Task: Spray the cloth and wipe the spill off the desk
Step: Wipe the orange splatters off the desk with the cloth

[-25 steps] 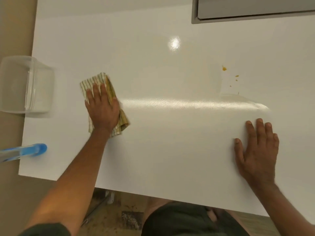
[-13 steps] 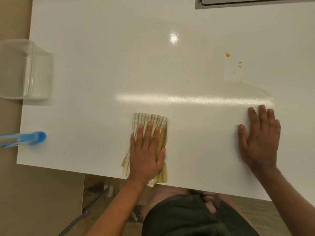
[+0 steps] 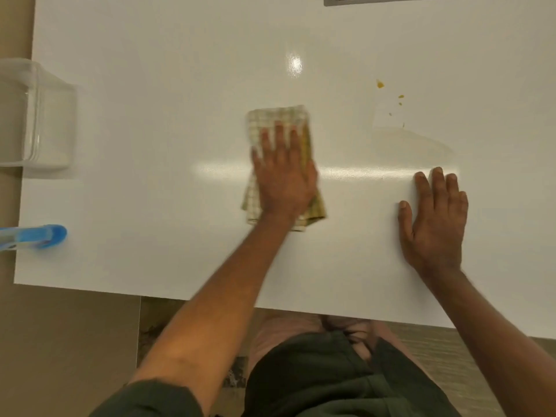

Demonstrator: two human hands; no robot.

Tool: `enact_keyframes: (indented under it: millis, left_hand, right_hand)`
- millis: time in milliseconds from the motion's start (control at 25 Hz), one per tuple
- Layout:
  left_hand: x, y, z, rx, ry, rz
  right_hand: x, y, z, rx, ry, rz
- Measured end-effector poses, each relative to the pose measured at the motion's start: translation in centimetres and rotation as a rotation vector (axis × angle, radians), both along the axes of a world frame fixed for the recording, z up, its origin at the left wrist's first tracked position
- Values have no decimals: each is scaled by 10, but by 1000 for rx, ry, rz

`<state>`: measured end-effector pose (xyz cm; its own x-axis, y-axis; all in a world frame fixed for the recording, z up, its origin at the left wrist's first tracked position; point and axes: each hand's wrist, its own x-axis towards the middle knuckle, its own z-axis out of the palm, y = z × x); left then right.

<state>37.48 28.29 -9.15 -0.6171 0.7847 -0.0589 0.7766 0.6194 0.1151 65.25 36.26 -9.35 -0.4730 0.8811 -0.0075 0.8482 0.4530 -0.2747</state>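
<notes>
White desk [image 3: 150,70]: my left hand [image 3: 282,176] presses flat on the cloth [image 3: 276,118], right hand [image 3: 433,215] open, flat; orange spill [image 3: 380,84] remains unwiped

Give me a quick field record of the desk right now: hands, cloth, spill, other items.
left hand: flat, pressing the cloth, mid-desk
right hand: flat on bare desk, holding nothing
cloth: yellow-and-white checked folded cloth, blurred
spill: small orange specks, uncovered, up and right of the cloth
desk: glossy white desk
spray bottle: blue plastic spray bottle, at left edge, untouched
container: clear plastic box, at left edge
</notes>
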Motion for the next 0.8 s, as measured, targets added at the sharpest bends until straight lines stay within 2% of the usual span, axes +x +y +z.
enact_keyframes:
  millis: [120,320,440,480,560,720,800]
  left_hand:
    - [91,0,5,46,-99,-145]
    - [169,-31,20,104,-359,-123]
    - [158,-37,39,420,-769,11]
    - [144,-42,43,516,-815,51]
    - [104,-49,42,528,-654,56]
    - [6,-40,22,176,-225,20]
    - [-32,-33,12,21,-118,-3]
  right_hand:
    - [2,-1,3,-44,92,0]
    - [10,-5,16,-200,403,-64]
    - [-4,-18,28,-148,400,-56]
    - [-16,-29,31,-132,390,-33]
    - [-47,-58,33,-127,319,34]
    - [-84,-102,22,-102,-54,40]
    - [-78,-100,14,-71,-107,26]
